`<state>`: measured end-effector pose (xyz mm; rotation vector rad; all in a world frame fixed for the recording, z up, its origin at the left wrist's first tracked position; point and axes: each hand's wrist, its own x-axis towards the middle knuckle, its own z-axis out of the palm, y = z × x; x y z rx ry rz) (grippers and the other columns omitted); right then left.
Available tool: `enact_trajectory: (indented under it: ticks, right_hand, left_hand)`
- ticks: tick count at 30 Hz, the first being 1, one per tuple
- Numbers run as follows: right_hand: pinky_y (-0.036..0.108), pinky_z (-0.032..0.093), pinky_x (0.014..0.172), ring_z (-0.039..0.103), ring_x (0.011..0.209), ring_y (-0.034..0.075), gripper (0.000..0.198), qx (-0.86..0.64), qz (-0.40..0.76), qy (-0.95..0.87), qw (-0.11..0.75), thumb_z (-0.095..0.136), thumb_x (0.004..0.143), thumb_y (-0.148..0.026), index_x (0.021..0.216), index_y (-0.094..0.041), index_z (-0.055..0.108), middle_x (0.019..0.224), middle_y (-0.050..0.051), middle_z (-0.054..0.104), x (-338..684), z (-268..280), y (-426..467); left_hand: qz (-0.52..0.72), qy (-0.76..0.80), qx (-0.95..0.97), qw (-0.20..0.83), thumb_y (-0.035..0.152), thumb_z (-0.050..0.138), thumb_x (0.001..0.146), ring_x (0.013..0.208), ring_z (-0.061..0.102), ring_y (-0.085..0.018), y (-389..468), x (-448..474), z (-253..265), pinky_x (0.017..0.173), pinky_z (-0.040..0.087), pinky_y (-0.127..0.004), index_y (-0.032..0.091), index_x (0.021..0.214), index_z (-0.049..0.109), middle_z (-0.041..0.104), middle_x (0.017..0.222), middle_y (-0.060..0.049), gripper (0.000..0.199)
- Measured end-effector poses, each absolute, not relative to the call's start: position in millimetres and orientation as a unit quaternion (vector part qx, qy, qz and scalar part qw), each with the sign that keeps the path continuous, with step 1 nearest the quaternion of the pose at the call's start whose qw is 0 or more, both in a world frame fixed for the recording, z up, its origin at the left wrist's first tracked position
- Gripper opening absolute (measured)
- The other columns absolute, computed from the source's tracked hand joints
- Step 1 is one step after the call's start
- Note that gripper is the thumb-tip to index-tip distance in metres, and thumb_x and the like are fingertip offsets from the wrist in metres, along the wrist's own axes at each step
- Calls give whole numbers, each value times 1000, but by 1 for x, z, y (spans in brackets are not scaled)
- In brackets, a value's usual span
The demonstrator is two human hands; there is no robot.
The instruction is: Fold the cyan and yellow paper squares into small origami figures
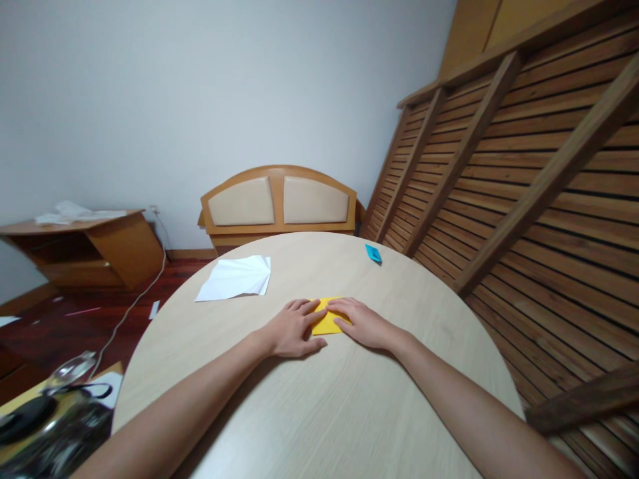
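Observation:
A yellow sheet of paper (327, 323) lies flat near the middle of the round table (349, 392). My left hand (294, 329) rests over its left side, fingers spread, the thumb down on the tabletop. Over the right side lies my right hand (363, 322), its fingers stretched out flat on the paper. The two hands nearly meet at the paper's upper part and cover both its side edges. Beyond my right hand, a small folded blue paper (373, 253) sits close to the far rim.
Creased white paper (234, 276) lies at the table's far left. Slatted wooden boards (529, 219) lean along the right side. A headboard (279, 199) stands behind the table, and a low cabinet (120, 249) at left. A glass kettle (54, 426) is at lower left.

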<state>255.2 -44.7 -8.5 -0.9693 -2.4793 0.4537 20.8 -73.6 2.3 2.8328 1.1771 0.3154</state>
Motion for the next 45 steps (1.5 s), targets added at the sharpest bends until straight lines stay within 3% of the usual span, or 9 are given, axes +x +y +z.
enact_trajectory:
  ticks: [5, 13, 16, 20, 29, 35, 45]
  right_hand:
    - [44, 37, 110, 51, 128, 25, 35, -360, 128, -903, 198, 45, 97, -23, 126, -19, 65, 134, 9, 62, 262, -11, -38]
    - [38, 43, 99, 63, 109, 23, 22, -300, 123, -924, 205, 59, 93, -32, 109, -22, 71, 114, 5, 72, 259, 8, -50]
    - [37, 43, 98, 63, 107, 23, 25, -294, 129, -925, 204, 68, 86, -36, 107, -22, 71, 112, 6, 72, 259, 11, -52]
    - [34, 44, 94, 64, 101, 21, 17, -298, 129, -924, 203, 61, 91, -31, 99, -20, 71, 107, 6, 73, 258, 8, -50]
    - [26, 43, 73, 60, 79, 16, 18, -350, 124, -908, 192, 57, 93, -29, 83, -18, 68, 86, 5, 69, 260, 10, -48]
    - [26, 42, 69, 59, 75, 16, 9, -381, 130, -895, 194, 61, 89, -26, 89, -19, 67, 87, 4, 68, 263, 11, -49]
    - [34, 44, 98, 58, 110, 21, 26, -302, 79, -931, 190, 51, 97, -26, 113, -26, 72, 119, 7, 64, 257, 0, -48]
  left_hand:
    - [105, 352, 929, 44, 50, 55, 90, 130, 48, -32, -71, 14, 9, 110, 38, -46, 16, 135, 55, 51, 143, -16, 57]
    - [128, 311, 941, 39, 42, 44, 99, 125, 54, -26, -69, 15, 15, 107, 42, -40, 18, 123, 62, 60, 133, -13, 38]
    - [138, 315, 938, 43, 34, 38, 102, 122, 57, -22, -66, 16, 13, 109, 41, -37, 18, 118, 65, 65, 127, -11, 35]
    - [152, 349, 924, 37, 30, 34, 103, 116, 61, -21, -64, 20, 7, 106, 43, -35, 19, 110, 68, 69, 120, -8, 37]
    - [184, 454, 871, 42, 32, 44, 98, 99, 66, -21, -66, 27, 1, 86, 51, -31, 20, 103, 67, 72, 105, -7, 26]
    - [205, 474, 855, 45, 28, 50, 93, 98, 63, -21, -66, 33, -3, 85, 50, -31, 19, 97, 64, 70, 101, -8, 18]
    - [206, 503, 839, -32, 20, 54, 90, 101, 57, -22, -63, 30, -4, 86, 50, -33, 18, 94, 60, 64, 105, -8, 8]
